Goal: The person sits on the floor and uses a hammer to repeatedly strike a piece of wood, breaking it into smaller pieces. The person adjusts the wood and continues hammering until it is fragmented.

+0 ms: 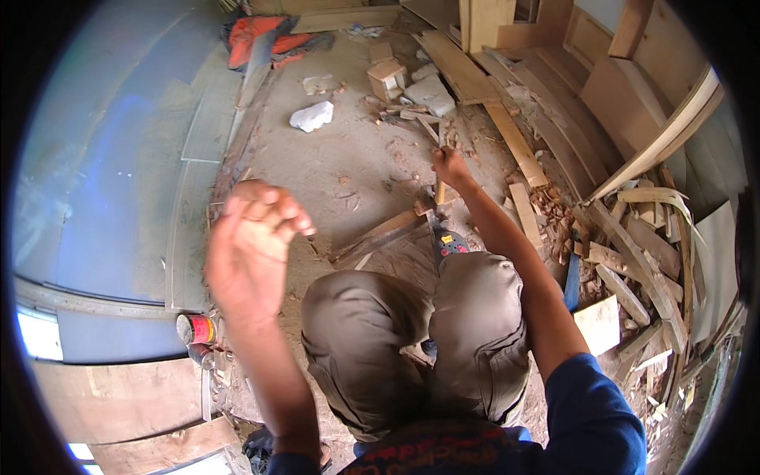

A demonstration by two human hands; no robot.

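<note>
My right hand (451,168) is closed around a tool with a light wooden handle (440,192), held out ahead of my right knee. What kind of head the tool has I cannot make out. Below it, a short length of timber (380,237) lies on the ground in front of my feet. My left hand (257,237) is raised on the left, slightly blurred, its fingers loosely curled and apart with nothing visible in them. My right foot wears a dark sandal (453,244) with red and yellow marks, close to the timber's right end.
A blue-grey sheet (119,174) covers the left side. A red and yellow can (195,328) stands by its edge. Ahead lie a white lump (312,116), a small wooden block (387,79) and orange cloth (252,39). Planks, scraps and shavings (625,261) pile up on the right.
</note>
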